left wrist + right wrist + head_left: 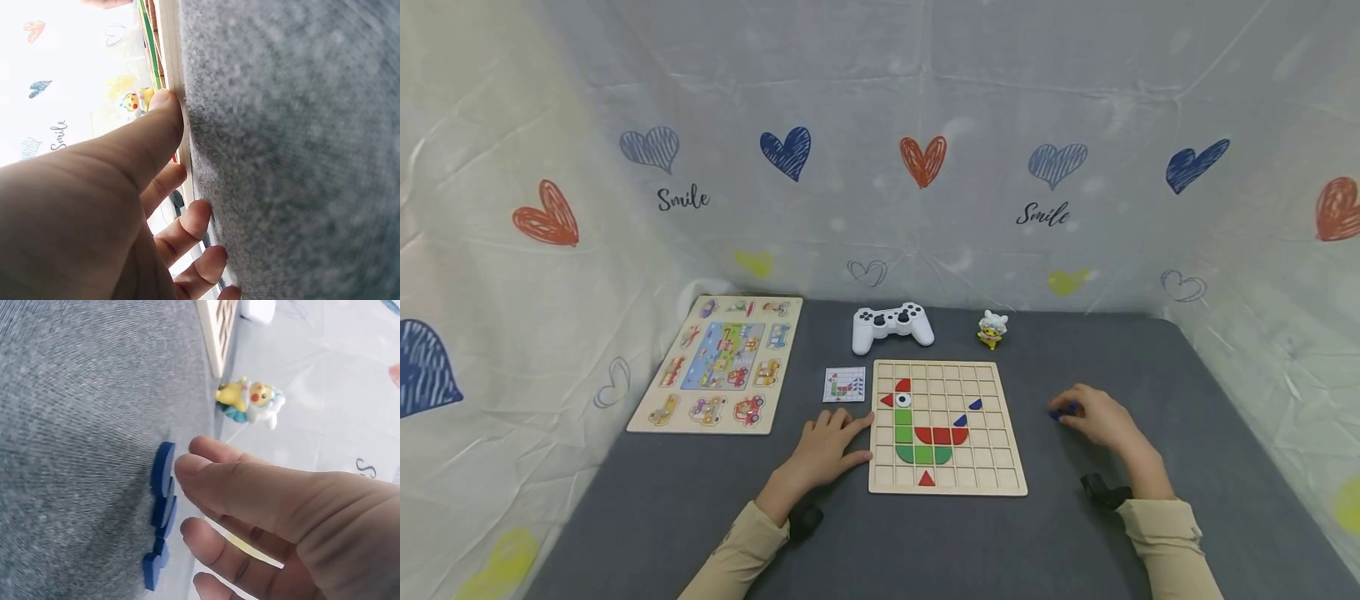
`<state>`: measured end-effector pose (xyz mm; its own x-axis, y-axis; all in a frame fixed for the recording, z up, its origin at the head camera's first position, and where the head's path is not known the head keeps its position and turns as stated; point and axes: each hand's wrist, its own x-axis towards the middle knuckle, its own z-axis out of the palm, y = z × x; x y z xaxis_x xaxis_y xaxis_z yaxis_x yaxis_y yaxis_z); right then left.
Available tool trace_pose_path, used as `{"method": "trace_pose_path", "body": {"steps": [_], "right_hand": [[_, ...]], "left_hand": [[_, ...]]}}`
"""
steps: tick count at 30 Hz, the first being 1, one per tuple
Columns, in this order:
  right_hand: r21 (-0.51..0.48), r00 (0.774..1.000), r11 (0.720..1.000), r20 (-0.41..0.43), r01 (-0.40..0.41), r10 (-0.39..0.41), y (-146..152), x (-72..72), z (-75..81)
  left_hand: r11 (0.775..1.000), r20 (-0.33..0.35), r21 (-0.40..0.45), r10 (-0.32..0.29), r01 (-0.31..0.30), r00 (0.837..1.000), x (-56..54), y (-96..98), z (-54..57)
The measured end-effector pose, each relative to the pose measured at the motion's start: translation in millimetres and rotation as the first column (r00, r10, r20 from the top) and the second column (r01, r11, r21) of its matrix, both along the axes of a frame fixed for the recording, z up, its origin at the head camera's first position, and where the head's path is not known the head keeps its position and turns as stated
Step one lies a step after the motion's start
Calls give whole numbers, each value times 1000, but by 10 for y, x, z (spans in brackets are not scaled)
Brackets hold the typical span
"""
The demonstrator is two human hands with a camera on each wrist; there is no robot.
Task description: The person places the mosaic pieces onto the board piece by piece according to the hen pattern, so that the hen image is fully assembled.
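A wooden grid board (1011, 467) lies in the middle of the table with red, green and blue pieces forming a bird-like figure. My left hand (827, 447) rests at the board's left edge, thumb and index fingertip against it, the other fingers spread on the table. Right of the board, my right hand (1101, 417) hovers over several small blue pieces (1063, 410). In the right wrist view those blue pieces (164, 469) lie in a row on the table. Thumb and fingertips are right beside them, loosely bent, with nothing seen between them.
A small pattern card (845, 385) lies left of the board's top corner. Behind stand a white game controller (891, 325) and a small yellow-and-white figurine (992, 329). A wooden picture puzzle (647, 417) lies at the back left. A printed curtain (880, 225) hangs behind the table.
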<state>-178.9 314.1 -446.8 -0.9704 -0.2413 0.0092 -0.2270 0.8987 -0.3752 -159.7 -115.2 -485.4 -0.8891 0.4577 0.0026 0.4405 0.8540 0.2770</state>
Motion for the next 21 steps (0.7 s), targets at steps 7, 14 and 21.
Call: {"method": "trace_pose_path", "body": {"steps": [7, 14, 21], "right_hand": [[33, 1000, 999, -9, -10, 11, 4, 8, -42], [45, 1000, 999, -19, 2, -1, -31, 3, -73], [32, 999, 999, -23, -35, 36, -108, -25, -93]], "left_hand": [[1000, -16, 26, -3, 3, 1000, 22, 9, 13], [999, -15, 32, -1, 2, 1000, 30, 10, 35], [999, -5, 35, 3, -2, 1000, 28, 4, 46]]}}
